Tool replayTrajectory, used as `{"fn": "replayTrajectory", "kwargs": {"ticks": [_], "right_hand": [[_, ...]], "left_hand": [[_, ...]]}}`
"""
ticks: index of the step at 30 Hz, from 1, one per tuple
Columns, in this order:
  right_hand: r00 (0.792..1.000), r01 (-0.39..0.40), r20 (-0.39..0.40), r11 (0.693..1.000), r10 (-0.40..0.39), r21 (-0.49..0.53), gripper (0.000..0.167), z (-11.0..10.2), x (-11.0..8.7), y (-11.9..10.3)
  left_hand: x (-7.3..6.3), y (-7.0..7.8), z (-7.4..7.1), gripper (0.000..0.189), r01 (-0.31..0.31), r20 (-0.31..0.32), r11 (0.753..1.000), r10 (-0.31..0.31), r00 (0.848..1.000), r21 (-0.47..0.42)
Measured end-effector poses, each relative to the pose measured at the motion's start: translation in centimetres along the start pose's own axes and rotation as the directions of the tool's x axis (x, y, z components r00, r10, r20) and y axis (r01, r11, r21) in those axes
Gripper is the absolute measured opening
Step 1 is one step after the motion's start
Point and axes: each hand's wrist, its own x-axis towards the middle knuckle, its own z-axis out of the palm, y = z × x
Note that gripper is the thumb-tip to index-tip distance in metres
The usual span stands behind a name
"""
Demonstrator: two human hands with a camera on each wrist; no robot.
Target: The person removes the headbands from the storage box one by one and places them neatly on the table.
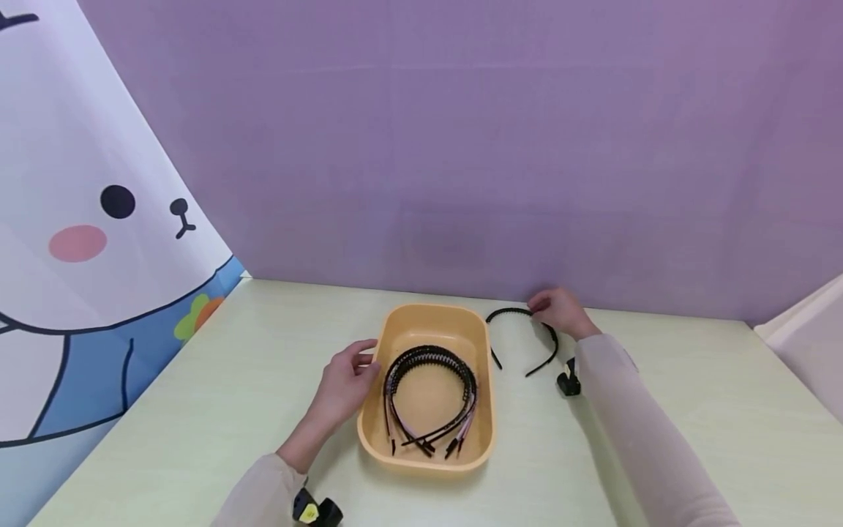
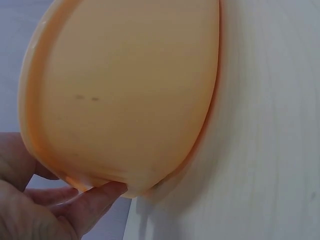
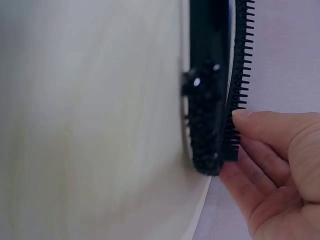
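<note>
A yellow-orange plastic tray stands on the table, and several thin headbands, mostly black, lie stacked inside it. My left hand grips the tray's left rim; in the left wrist view its thumb lies against the outer wall and other fingers pass behind the rim. Just right of the tray, a black headband arches with its two ends toward me. At its top, my right hand pinches it between thumb and fingers. Small comb teeth along this headband show in the right wrist view.
The pale table ends at a purple cloth backdrop just behind the right hand. A panel with a cartoon animal borders the left side. A white panel stands at the right edge.
</note>
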Motion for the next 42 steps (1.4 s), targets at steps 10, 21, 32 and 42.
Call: {"fn": "replayTrajectory", "kwargs": {"ticks": [10, 21, 32, 42], "right_hand": [[0.995, -0.07, 0.068, 0.997, 0.071, -0.014, 0.032, -1.0, -0.5, 0.0], [0.999, -0.039, 0.018, 0.998, 0.039, -0.048, 0.026, -1.0, -0.7, 0.6], [0.998, -0.063, -0.006, 0.995, 0.063, -0.082, 0.022, -1.2, -1.3, 1.1], [0.992, -0.122, 0.016, 0.99, 0.123, -0.074, 0.032, -2.5, -3.3, 0.9]], "left_hand": [[0.2, 0.0, 0.0, 0.04, 0.007, -0.001, 1.0, -0.007, 1.0, 0.001], [0.0, 0.0, 0.1, 0.04, 0.006, 0.005, 1.0, -0.006, 1.0, -0.013], [0.0, 0.1, 0.5, 0.039, -0.007, 0.014, 1.0, 0.007, 1.0, -0.021], [-0.1, 0.5, 0.2, 0.039, 0.02, 0.025, 0.999, -0.019, 0.999, -0.027]]}}
